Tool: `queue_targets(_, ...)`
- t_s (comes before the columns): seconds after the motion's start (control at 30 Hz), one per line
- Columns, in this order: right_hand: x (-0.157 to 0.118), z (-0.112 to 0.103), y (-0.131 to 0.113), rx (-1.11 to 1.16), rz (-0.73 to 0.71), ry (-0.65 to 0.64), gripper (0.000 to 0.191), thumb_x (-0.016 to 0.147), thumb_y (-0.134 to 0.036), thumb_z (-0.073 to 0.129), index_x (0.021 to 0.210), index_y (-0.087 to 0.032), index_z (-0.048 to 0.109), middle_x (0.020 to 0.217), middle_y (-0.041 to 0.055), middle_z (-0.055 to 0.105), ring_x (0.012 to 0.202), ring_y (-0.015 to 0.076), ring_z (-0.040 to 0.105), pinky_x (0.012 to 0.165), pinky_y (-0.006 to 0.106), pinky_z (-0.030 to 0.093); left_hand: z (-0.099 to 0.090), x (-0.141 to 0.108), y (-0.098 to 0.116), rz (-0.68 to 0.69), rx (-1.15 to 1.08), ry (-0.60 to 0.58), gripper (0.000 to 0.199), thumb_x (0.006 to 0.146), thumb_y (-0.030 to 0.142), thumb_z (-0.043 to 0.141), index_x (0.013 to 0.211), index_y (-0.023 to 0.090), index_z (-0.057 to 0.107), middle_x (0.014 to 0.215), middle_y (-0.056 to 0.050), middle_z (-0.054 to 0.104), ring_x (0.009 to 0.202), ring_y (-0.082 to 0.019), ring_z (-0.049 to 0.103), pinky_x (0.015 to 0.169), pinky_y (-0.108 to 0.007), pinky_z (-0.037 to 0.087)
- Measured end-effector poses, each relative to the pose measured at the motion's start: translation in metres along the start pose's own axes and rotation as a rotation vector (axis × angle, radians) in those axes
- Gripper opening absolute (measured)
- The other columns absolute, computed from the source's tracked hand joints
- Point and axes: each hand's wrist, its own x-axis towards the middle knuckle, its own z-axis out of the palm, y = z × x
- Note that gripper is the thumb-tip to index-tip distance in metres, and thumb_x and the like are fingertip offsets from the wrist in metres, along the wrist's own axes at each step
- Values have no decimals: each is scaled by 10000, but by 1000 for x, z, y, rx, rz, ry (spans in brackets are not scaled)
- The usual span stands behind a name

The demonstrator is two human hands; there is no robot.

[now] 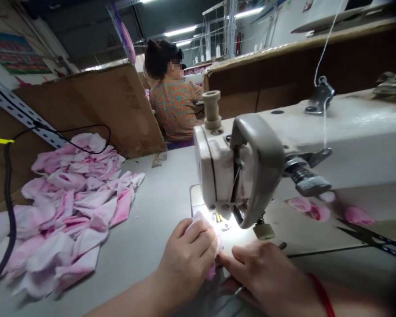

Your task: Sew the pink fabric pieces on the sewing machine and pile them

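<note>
My left hand (191, 251) is closed on a small piece of pale pink fabric (201, 218), its fingers curled over the top. The fabric lies under the lit needle area of a white sewing machine (214, 167), and a darker pink edge shows below my fingers. My right hand (260, 268), with a red band at the wrist, is just to the right, its index finger reaching to the fabric's edge. Beneath its curled fingers a thin metallic glint shows, but what it belongs to is hidden. The needle and presser foot are mostly hidden by the machine head and glare.
A loose heap of pink and white fabric pieces (75, 207) covers the table's left side, near a black cable (9, 211). Dark scissors (372, 237) and several pink rolled pieces (320, 212) lie at right. Behind cardboard panels (95, 105) sits another person (174, 105).
</note>
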Motion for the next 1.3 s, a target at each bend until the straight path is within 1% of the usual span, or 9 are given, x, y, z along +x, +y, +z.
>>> queue_targets(0.13,1,-2,0,1,-16,-35,115,766,-273,483,833,-205,548,624,-21,566,506,148,500,416,295,192,7,2,5,46,72,12,281,868,143,297,903,104,572,928,-61,599,899,-180,494,799,-357,364)
queue_targets(0.27,1,-6,0,26,3,-105,150,774,-241,464,896,-203,542,666,-17,583,553,154,527,424,294,213,10,2,3,22,82,0,299,886,172,276,926,115,566,912,-45,607,918,-176,491,790,-354,372)
queue_targets(0.4,1,-9,0,35,17,-133,156,775,-221,454,906,-200,536,683,-17,590,568,153,536,432,290,227,9,1,1,19,59,-4,287,888,180,284,934,126,561,934,-21,610,950,-179,479,800,-344,355)
queue_targets(0.6,0,-10,1,28,30,-104,112,773,-228,464,854,-219,540,642,-32,579,519,139,518,416,285,206,12,0,2,25,37,65,342,903,206,234,942,117,562,949,-4,611,963,-169,468,853,-329,309)
queue_targets(0.73,-3,-10,2,38,40,-74,117,755,-263,504,865,-233,529,632,-43,569,511,131,507,426,277,208,11,2,0,7,-3,73,322,903,218,255,932,139,566,931,21,619,942,-150,491,914,-343,288)
queue_targets(0.83,-5,-10,3,40,47,-37,133,738,-233,493,868,-253,513,637,-49,563,510,132,503,434,273,209,8,2,-3,27,-47,23,288,893,203,282,957,154,559,941,19,619,947,-144,501,977,-374,253)
queue_targets(0.93,-6,-11,3,2,62,-63,176,731,-202,468,892,-262,508,640,-46,566,517,142,512,432,278,194,5,2,-5,55,-87,-4,246,873,155,330,968,127,555,969,-5,613,953,-139,503,971,-349,293)
queue_targets(1.1,-4,-15,2,10,75,-125,179,738,-188,443,889,-246,519,668,-32,581,548,142,528,432,279,195,5,3,-4,71,-78,83,246,871,151,339,931,112,574,945,-16,621,945,-148,500,954,-348,314)
queue_targets(1.3,-3,-14,0,4,106,-183,209,739,-189,443,924,-250,521,694,-21,589,575,152,540,444,277,222,7,3,-1,30,-45,23,246,876,179,338,945,122,568,971,-6,612,955,-151,491,945,-364,325)
